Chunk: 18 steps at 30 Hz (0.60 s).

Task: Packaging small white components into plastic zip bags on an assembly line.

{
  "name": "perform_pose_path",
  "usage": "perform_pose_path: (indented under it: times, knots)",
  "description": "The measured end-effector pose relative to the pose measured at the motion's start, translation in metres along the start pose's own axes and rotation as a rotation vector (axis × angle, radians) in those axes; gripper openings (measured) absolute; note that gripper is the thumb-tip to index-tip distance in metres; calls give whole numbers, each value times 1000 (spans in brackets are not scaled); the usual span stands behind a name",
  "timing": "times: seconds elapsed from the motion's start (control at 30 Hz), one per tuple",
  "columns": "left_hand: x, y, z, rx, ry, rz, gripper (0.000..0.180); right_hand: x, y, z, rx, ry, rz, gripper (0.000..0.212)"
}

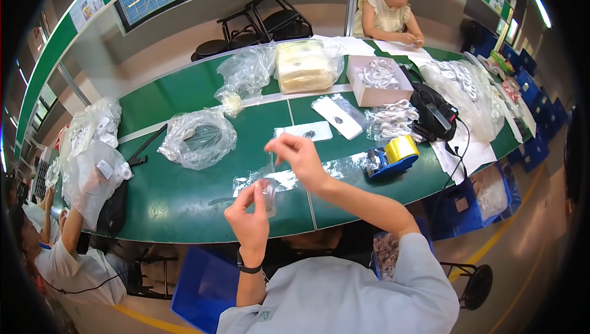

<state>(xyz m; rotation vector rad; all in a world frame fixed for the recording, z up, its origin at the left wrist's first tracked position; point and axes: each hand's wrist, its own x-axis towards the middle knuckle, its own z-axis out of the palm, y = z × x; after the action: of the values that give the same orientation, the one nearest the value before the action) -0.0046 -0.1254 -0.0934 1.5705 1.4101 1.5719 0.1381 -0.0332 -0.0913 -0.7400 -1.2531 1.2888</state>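
Observation:
My left hand [248,217], with a dark band on its wrist, pinches a small clear plastic bag [270,205] near the table's front edge. Something pale seems to be inside the bag, too small to make out. Above it and slightly to the right, my right hand [302,161] is closed in a pinch. A thin clear strip or edge seems to run down from its fingertips toward the bag; what exactly it grips is unclear. Under and beside my hands, shiny clear plastic [344,167] lies flat on the green table [178,202].
A blue tape dispenser [393,163] with yellow tape stands right. Beyond lie white flat packs [338,117], a box [380,91] of white cables, a black bag [435,110] and a wrapped stack [302,66]. Bagged coils [198,139] lie left. Co-workers sit left and across.

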Motion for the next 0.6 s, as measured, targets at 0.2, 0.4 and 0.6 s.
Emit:
perform_pose_path:
  times: [0.2,0.4,0.6]
  knots:
    - [-3,-10,-18,-74,233,2,21,34,49,-30,-59,79,93,23]
    - [1,-26,-50,-41,320,19,21,17,71,-20,-308,-97,134,19]
    - [1,-30,-66,-76,393,-38,24,21,81,-8,-328,-146,187,19]
